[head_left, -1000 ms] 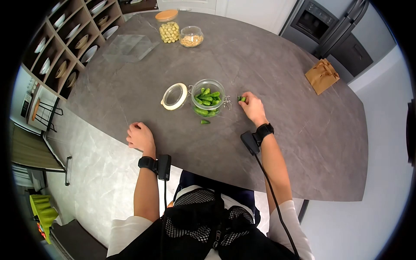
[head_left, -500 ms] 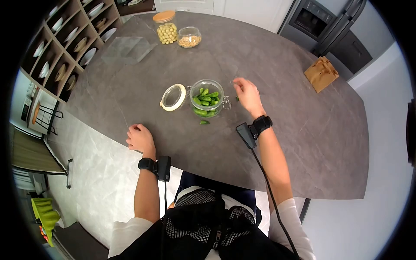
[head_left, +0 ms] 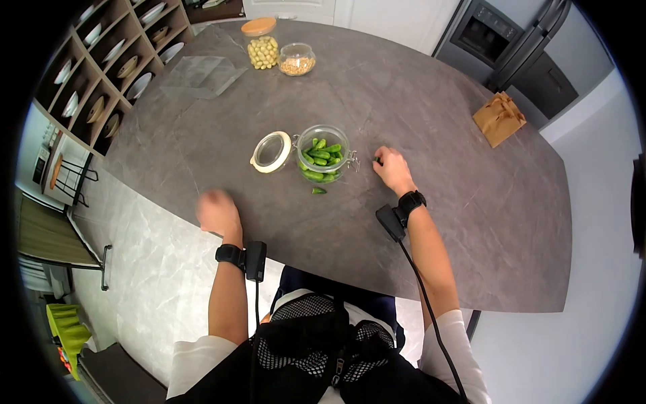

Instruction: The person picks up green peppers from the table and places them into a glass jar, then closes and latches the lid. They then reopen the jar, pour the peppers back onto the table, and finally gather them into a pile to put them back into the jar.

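Observation:
A glass clip-top jar [head_left: 304, 149] stands open on the table, holding several small green cucumbers [head_left: 323, 155]. Its round hinged lid [head_left: 272, 152] is swung out to the left. One loose small cucumber [head_left: 319, 190] lies just in front of the jar. To the right of the jar, my right hand [head_left: 396, 172] has its fingers closed on a small cucumber [head_left: 379, 161], of which only a dark green bit shows. My left hand [head_left: 218, 213] is over the table's near left edge, its fingers smeared by motion.
At the back stand a tall jar of pale yellow-green pieces [head_left: 262, 52] with a wooden lid and a small glass jar of golden bits [head_left: 297, 65]. A clear plastic container [head_left: 205, 77] lies at far left. A brown paper bag [head_left: 499, 120] stands at right.
My right hand has moved down and slightly right, and its fingers have closed on the small cucumber beside the jar. The left hand stays in place but is now blurred.

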A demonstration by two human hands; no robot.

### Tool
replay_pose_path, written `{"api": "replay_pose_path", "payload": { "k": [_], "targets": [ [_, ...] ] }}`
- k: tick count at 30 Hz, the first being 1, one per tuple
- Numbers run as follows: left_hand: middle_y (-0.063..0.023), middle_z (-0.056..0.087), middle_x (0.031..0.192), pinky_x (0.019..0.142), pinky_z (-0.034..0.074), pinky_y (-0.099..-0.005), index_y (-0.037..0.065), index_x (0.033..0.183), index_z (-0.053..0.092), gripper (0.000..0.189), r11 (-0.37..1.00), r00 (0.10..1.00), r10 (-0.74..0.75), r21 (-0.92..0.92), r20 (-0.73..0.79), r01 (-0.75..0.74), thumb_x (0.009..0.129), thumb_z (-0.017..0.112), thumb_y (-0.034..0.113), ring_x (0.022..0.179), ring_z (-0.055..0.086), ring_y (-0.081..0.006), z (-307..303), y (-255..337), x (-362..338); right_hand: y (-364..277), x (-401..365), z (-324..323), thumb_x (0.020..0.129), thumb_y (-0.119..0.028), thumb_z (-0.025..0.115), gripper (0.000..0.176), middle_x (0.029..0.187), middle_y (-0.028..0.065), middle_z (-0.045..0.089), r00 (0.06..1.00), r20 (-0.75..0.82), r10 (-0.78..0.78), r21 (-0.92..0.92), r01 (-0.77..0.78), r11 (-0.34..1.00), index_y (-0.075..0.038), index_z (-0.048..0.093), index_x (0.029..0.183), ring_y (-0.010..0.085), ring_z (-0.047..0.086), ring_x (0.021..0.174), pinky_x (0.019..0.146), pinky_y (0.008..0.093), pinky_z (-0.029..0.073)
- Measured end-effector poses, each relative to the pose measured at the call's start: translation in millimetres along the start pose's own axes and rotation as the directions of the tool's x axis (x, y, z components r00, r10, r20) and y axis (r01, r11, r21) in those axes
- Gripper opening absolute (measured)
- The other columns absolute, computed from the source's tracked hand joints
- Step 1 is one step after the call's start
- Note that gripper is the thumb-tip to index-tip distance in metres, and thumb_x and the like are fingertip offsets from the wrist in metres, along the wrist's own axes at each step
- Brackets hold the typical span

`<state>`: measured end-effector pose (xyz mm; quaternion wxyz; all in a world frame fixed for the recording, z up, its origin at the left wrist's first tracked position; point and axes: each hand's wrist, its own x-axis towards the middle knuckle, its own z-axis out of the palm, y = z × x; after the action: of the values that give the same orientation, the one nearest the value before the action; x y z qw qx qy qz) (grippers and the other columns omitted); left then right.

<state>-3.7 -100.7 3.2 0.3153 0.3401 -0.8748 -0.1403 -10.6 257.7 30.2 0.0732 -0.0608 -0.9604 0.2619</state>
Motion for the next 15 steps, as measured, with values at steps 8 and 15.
{"api": "replay_pose_path", "payload": {
  "k": [8, 15],
  "targets": [
    [-0.0022, 0.056, 0.098, 0.084, 0.028, -0.0406, 0.014, 0.091, 0.058, 0.023, 0.991, 0.969, -0.128, 0.061, 0.212, 0.118, 0.080, 0.043, 0.028, 0.095, 0.045, -0.0258, 0.3, 1.3, 1.3, -55.6, -5.1, -38.2, 0.070, -0.007, 0.057, 0.019, 0.089, 0.0119, 0.057, 0.983, -0.164, -0.080, 0.213, 0.115, 0.970, -0.006, 0.052, 0.088, 0.0304, 0.055, 0.081, 0.072, 0.0395, 0.045],
    [-0.0011, 0.057, 0.098, 0.084, 0.029, -0.0399, 0.015, 0.090, 0.059, 0.022, 0.992, 0.968, -0.126, 0.055, 0.216, 0.116, 0.080, 0.044, 0.028, 0.093, 0.046, -0.0253, -1.8, 3.2, 1.8, -122.7, -2.3, -52.7, 0.073, -0.006, 0.057, 0.019, 0.084, 0.0096, 0.057, 0.863, -0.285, -0.418, 0.096, 0.459, 0.883, -0.007, 0.056, 0.092, 0.0272, 0.054, 0.078, 0.068, 0.0363, 0.045]
  ]
}}
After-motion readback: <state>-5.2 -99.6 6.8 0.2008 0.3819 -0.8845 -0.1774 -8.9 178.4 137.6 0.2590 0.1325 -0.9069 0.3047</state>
